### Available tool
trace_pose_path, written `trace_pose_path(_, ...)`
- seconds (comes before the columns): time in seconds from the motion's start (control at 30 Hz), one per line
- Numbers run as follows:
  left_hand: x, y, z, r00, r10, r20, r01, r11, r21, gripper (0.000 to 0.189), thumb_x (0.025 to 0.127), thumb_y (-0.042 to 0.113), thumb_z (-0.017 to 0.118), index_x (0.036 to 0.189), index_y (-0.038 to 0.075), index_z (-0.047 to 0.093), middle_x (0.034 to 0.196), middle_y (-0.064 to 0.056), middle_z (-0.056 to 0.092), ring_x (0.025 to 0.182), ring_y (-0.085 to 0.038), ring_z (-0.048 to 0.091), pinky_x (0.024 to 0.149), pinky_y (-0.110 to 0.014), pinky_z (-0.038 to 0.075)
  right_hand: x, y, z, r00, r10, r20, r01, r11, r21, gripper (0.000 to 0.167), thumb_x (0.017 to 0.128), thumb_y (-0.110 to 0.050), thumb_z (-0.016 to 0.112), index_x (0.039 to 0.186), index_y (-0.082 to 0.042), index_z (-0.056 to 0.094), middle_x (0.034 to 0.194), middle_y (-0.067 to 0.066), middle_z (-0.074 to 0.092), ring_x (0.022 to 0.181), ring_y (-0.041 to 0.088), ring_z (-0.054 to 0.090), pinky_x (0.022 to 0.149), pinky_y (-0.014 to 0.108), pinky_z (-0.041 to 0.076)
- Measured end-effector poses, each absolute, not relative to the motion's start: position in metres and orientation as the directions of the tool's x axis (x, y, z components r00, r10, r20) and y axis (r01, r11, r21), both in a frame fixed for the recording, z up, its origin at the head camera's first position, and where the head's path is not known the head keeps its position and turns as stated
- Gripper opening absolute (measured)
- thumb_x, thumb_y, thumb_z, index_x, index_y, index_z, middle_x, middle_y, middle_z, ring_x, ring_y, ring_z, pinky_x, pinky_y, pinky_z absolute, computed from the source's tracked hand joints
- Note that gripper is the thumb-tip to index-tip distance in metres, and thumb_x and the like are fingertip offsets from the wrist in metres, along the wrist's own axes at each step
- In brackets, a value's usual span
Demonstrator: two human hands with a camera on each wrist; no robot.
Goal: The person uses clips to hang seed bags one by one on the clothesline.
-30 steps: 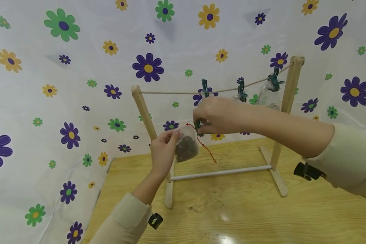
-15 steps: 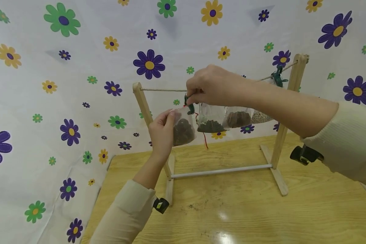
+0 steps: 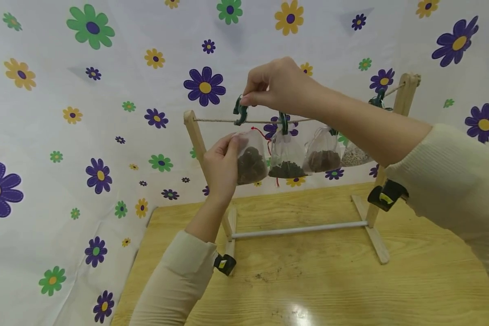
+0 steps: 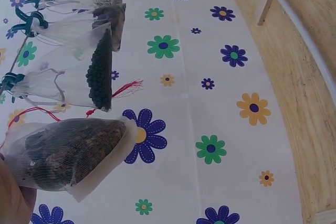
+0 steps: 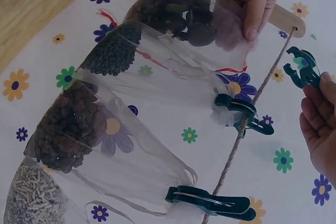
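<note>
My left hand [image 3: 222,167] pinches the top of a sheer drawstring bag [image 3: 251,166] with dark lumps inside. Its red cord trails to the right, and the bag hangs just below the rope [image 5: 273,72]. In my right hand [image 3: 283,88], a dark green spring clip [image 3: 240,110] is pinched by its handles; the right wrist view shows its jaws parted, with nothing between them. The clip sits at the rope, above the bag. To the right hangs a bag of dark green pellets [image 3: 287,170], fixed to the rope by another green clip [image 5: 239,109].
Farther right hang a bag of brown pieces [image 3: 323,160] and a bag of pale pellets [image 3: 355,157]. The rope spans a wooden frame with a left post [image 3: 194,136], a right post [image 3: 407,93] and a white lower bar [image 3: 301,230], standing on a wooden table [image 3: 309,271].
My right hand has lifted the clip up from beside the bag to the rope. My left hand has raised the bag closer under the rope.
</note>
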State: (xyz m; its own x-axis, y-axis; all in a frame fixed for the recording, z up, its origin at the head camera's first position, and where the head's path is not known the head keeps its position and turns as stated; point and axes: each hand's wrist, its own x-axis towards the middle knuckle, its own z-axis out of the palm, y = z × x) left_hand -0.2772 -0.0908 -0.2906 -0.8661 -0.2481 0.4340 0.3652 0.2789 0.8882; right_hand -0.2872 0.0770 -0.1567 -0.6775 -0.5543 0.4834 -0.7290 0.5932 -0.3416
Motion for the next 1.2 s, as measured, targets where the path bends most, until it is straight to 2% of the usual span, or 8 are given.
trace_pose_path(0.1,-0.278,-0.091,-0.288,-0.867,-0.233,0.441,0.379,0.265,0.886,0.024,0.095,0.025,0.058,0.104,0.007,0.072,0.101,-0.005,0.072,0.098,-0.008,0.064,0.089,-0.028,0.048,-0.291,0.077,-0.158,-0.712,-0.525,0.466,-0.697,0.611,-0.376,0.018,0.092,-0.021,0.062,0.089,-0.006,0.071,0.087,0.007,0.072,0.073,0.015,0.06,0.059,0.021,0.039)
trace_pose_path(0.3,-0.28,-0.093,-0.28,-0.853,-0.209,0.478,0.424,0.255,0.869,0.024,0.096,0.021,0.057,0.104,0.004,0.071,0.101,-0.008,0.072,0.098,-0.009,0.064,0.09,-0.028,0.048,-0.298,0.073,-0.16,-0.717,-0.529,0.454,-0.696,0.586,-0.416,0.017,0.091,-0.021,0.064,0.087,-0.006,0.072,0.082,0.007,0.071,0.065,0.014,0.053,0.057,0.022,0.035)
trace_pose_path(0.5,-0.283,-0.096,-0.277,-0.835,-0.194,0.515,0.47,0.235,0.851,0.024,0.096,0.02,0.057,0.106,0.002,0.071,0.1,-0.01,0.072,0.099,-0.008,0.065,0.09,-0.026,0.048,-0.306,0.071,-0.166,-0.746,-0.519,0.418,-0.666,0.591,-0.455,0.017,0.091,-0.021,0.064,0.087,-0.006,0.071,0.08,0.008,0.07,0.069,0.015,0.057,0.058,0.022,0.036)
trace_pose_path(0.67,-0.284,-0.097,-0.276,-0.815,-0.188,0.548,0.511,0.211,0.833,0.024,0.095,0.017,0.058,0.104,-0.001,0.071,0.099,-0.013,0.071,0.084,-0.003,0.061,0.075,-0.019,0.047,-0.307,0.072,-0.171,-0.76,-0.541,0.361,-0.65,0.614,-0.447,0.017,0.092,-0.02,0.063,0.088,-0.005,0.07,0.08,0.008,0.069,0.069,0.016,0.056,0.06,0.023,0.038)
trace_pose_path(0.73,-0.283,-0.097,-0.276,-0.811,-0.186,0.555,0.522,0.2,0.829,0.024,0.095,0.016,0.057,0.104,-0.002,0.07,0.1,-0.014,0.071,0.083,-0.002,0.06,0.073,-0.018,0.046,-0.307,0.071,-0.17,-0.758,-0.552,0.347,-0.652,0.626,-0.429,0.017,0.093,-0.02,0.062,0.088,-0.005,0.07,0.081,0.009,0.069,0.068,0.014,0.055,0.06,0.023,0.039)
trace_pose_path(0.93,-0.283,-0.097,-0.282,-0.816,-0.158,0.556,0.524,0.205,0.827,0.027,0.095,0.021,0.057,0.106,0.001,0.07,0.103,-0.011,0.07,0.094,-0.006,0.063,0.085,-0.024,0.049,-0.31,0.068,-0.168,-0.779,-0.58,0.239,-0.626,0.696,-0.351,0.027,0.094,-0.026,0.06,0.097,-0.001,0.069,0.087,0.012,0.068,0.073,0.018,0.055,0.066,0.028,0.043)
trace_pose_path(1.07,-0.283,-0.097,-0.286,-0.801,-0.14,0.582,0.524,0.304,0.795,0.027,0.095,0.024,0.058,0.103,0.003,0.072,0.095,-0.008,0.071,0.081,-0.004,0.06,0.071,-0.018,0.047,-0.312,0.066,-0.168,-0.801,-0.588,0.112,-0.588,0.736,-0.336,0.036,0.095,-0.032,0.056,0.108,0.001,0.065,0.097,0.014,0.067,0.081,0.021,0.057,0.075,0.031,0.046)
trace_pose_path(1.2,-0.281,-0.097,-0.287,-0.761,-0.125,0.637,0.545,0.411,0.731,0.027,0.095,0.025,0.057,0.098,0.003,0.072,0.082,-0.008,0.069,0.065,-0.006,0.048,0.054,-0.018,0.033,-0.313,0.066,-0.169,-0.801,-0.593,0.085,-0.58,0.731,-0.361,0.038,0.096,-0.031,0.056,0.113,0.002,0.062,0.104,0.014,0.066,0.091,0.023,0.06,0.083,0.035,0.048)
